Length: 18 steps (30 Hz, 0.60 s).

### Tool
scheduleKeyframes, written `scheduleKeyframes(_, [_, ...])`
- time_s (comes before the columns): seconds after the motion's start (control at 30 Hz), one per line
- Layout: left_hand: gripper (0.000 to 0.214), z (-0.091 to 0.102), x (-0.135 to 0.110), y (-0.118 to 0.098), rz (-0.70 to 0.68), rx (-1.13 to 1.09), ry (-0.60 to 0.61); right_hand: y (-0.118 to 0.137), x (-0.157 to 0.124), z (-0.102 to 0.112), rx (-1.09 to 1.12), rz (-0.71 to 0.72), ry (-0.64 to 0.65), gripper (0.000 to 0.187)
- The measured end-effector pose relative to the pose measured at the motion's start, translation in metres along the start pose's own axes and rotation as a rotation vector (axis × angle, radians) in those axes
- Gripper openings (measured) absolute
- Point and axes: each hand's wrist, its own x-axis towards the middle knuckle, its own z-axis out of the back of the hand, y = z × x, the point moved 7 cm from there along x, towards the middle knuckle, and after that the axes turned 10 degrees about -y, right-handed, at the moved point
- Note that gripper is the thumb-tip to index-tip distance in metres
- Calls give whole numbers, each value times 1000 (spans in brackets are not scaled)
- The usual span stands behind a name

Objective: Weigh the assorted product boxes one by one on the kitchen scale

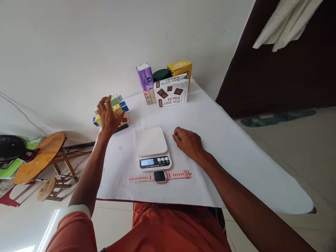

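My left hand [108, 117] is raised at a stack of small boxes on the table's left side, its fingers spread. A yellow box [121, 109] and a pale green box [115, 100] show behind it; whether the fingers touch them I cannot tell. My right hand [189, 141] rests on the table with its fingers curled in, and I see nothing in it. Between the hands lies a white kitchen scale [152, 141] with a bare platform and a lit display that seems to read 363. In front of the scale, a pink-strapped smartwatch [160, 176] lies stretched out flat.
Along the table's back stand a white chocolate box [172, 91], a purple tissue pack [145, 77], a dark green lid [162, 74] and a yellow carton [181, 66]. A wall rises behind them. On the left are a wooden table [43, 159], a stool [47, 189] and a black fan [12, 147].
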Motion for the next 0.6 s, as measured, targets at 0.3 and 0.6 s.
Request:
scheduleKeyframes(0.3, [92,-151,41,-145,-216,-116,393,6,-3,4,-80,-14,114,23])
scheduleKeyframes(0.6, [82,-211,90,-187,-254,75,578,7,-2,1,-100,12,182,31])
